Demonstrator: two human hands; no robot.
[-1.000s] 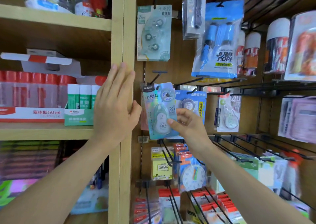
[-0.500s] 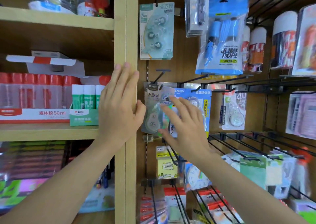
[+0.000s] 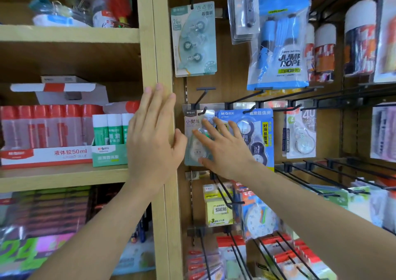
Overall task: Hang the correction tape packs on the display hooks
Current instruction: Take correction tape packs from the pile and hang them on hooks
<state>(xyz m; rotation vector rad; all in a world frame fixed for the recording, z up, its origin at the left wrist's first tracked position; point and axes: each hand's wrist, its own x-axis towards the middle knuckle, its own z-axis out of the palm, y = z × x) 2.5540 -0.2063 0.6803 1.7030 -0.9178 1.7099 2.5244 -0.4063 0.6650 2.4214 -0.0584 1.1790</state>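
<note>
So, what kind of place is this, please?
Probably a stationery shop: a jump rope pack and correction tape packs hang on hooks, and boxed glue sticks stand on a wooden shelf.

My left hand point(image 3: 154, 142) is lying on the post point(image 3: 154, 55). Right of the post, the pack point(image 3: 191, 126) is hanging on a hook point(image 3: 202, 111), behind my right hand point(image 3: 227, 151).

Display hook point(image 3: 202, 111), correction tape pack point(image 3: 195, 151) hanging
</note>
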